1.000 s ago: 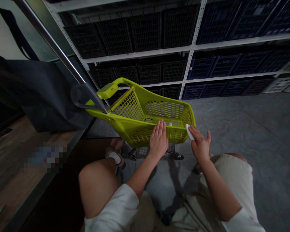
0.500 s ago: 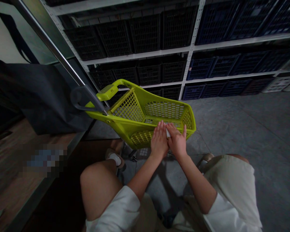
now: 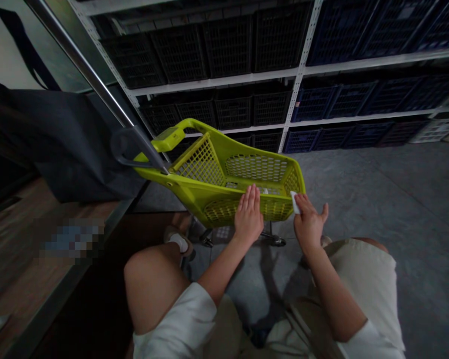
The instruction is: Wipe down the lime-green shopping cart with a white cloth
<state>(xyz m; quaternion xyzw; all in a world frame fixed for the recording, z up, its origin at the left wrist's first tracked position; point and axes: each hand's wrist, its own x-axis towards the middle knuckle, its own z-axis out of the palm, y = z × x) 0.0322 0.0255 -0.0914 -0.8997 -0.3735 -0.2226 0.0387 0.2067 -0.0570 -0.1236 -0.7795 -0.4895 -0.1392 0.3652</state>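
Observation:
A yellow-green shopping cart (image 3: 194, 192) with perforated sides stands in front of me, its long basket pointing right. My left hand (image 3: 248, 215) lies flat against the near wall of the basket, its fingers straight and reaching to the rim. At the basket's right end, my right hand (image 3: 309, 222) holds a small white wipe (image 3: 295, 202) under its fingers, with one digit sticking out to the right. Whether the wipe is cloth or paper, I cannot tell. A small white thing shows inside the basket, just beyond my left fingertips.
White shelving (image 3: 295, 94) behind the cart carries rows of black crates (image 3: 230, 47) and blue crates (image 3: 335, 35). To the left, a dark bag (image 3: 78, 149) rests on a wooden table (image 3: 18, 279). A metal pole (image 3: 86, 70) rises by the cart's handle. Grey concrete floor (image 3: 396, 194) extends right.
My right hand has moved right along the basket's near rim with the white wipe, from beside my left hand to the basket's end. My left hand keeps its place on the basket.

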